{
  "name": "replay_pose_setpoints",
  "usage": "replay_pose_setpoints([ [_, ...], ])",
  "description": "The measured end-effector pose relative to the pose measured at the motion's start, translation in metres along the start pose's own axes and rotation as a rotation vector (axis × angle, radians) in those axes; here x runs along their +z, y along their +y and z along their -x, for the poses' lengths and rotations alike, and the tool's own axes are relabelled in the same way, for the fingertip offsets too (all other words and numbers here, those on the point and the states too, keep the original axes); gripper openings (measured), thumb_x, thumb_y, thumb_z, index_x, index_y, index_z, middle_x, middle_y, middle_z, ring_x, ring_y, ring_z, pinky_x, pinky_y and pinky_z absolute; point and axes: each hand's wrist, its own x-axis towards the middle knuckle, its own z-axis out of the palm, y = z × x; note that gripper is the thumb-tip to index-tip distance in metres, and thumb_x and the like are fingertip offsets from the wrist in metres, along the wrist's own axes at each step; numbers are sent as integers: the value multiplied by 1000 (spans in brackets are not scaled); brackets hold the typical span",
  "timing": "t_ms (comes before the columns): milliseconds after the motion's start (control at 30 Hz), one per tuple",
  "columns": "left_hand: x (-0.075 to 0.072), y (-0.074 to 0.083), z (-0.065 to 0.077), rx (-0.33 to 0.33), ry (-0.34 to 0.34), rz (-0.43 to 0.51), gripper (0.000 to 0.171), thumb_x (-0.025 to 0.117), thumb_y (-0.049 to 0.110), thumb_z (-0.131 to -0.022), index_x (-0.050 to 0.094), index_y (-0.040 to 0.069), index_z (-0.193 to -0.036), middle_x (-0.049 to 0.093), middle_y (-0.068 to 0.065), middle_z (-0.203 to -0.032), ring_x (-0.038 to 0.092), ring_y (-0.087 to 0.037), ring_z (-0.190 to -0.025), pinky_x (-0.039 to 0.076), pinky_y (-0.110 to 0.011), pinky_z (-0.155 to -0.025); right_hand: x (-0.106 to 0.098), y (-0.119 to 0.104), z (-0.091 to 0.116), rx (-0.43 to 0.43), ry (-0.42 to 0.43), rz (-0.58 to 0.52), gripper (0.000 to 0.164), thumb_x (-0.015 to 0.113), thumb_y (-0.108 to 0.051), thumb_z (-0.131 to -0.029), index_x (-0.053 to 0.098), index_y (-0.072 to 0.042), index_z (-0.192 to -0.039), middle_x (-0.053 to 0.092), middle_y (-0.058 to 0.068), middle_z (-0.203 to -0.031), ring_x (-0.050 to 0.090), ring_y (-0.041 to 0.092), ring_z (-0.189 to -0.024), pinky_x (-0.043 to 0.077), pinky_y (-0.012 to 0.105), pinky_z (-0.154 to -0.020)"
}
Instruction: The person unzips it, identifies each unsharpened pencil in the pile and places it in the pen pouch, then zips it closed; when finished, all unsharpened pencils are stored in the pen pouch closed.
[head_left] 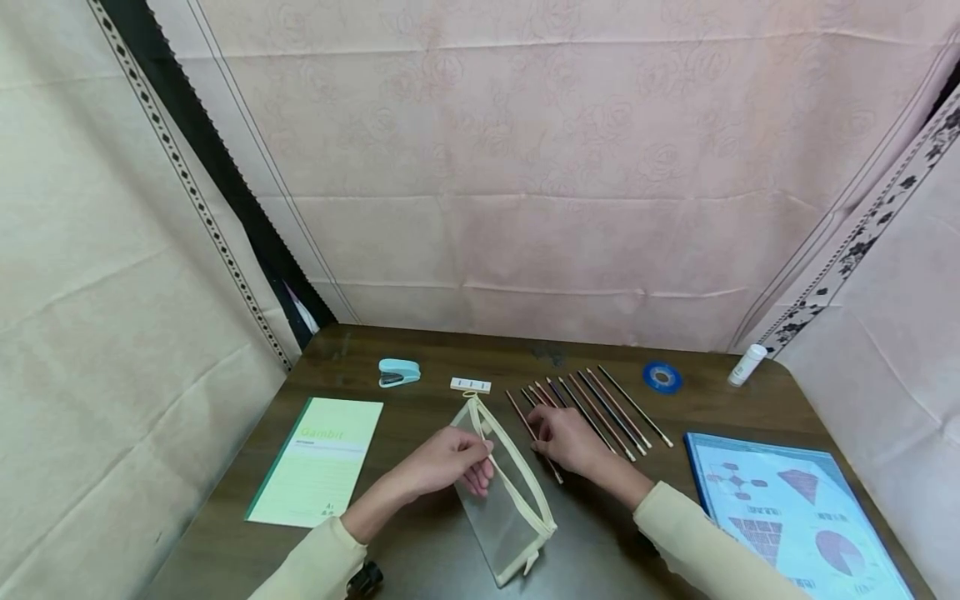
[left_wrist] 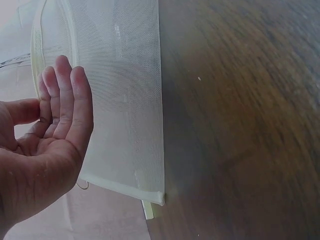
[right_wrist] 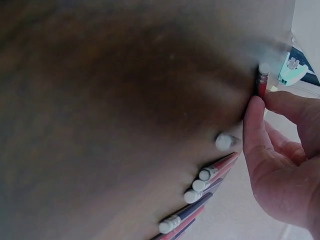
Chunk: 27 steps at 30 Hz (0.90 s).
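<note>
A cream-edged mesh zip pouch (head_left: 491, 521) lies slanted at the front middle of the table, its mouth parted. My left hand (head_left: 442, 462) pinches its rim between thumb and index finger; in the left wrist view the other fingers (left_wrist: 82, 102) extend beside the mesh. My right hand (head_left: 573, 442) pinches the leftmost pencil between thumb and fingers, near its eraser end. That pencil (right_wrist: 262, 85) shows red with a white eraser in the right wrist view. Several more pencils (head_left: 611, 412) lie side by side in a slanted row beyond and right of this hand.
A pale green notebook (head_left: 322, 458) lies left, with a light blue stapler (head_left: 399, 372) behind it. A white eraser (head_left: 470, 385) sits behind the pouch. Blue tape (head_left: 662, 377) and a white glue stick (head_left: 747, 365) are back right, a blue folder (head_left: 795, 517) front right.
</note>
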Motion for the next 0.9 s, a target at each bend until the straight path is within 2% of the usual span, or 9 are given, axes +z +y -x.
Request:
replay_pose_setpoints([
  [433, -1, -4, -2, -6, -11, 17, 40, 48, 34, -101, 68, 3, -86, 71, -15, -79, 71, -26, -72, 61, -40, -70, -2, -2, 1, -13, 6, -2, 30, 77, -10, -79, 66, -8, -106, 65, -5, -69, 53, 3, -56, 43, 19, -48],
  [700, -1, -3, -2, -8, -12, 20, 41, 48, 35, -101, 69, 3, -86, 71, -15, -79, 71, -25, -72, 61, -40, -71, -2, -7, 0, 67, -19, 16, 32, 74, -11, -77, 66, -10, -108, 61, -7, -65, 52, 5, -49, 43, 23, -46],
  [900, -1, -3, -2, -10, -10, 22, 40, 49, 35, -100, 69, 3, -86, 71, -14, -79, 71, -25, -72, 61, -42, -71, 0, -8, -1, 87, -18, 24, 32, 76, -13, -73, 66, -12, -103, 60, -7, -67, 52, 7, -54, 43, 23, -47],
])
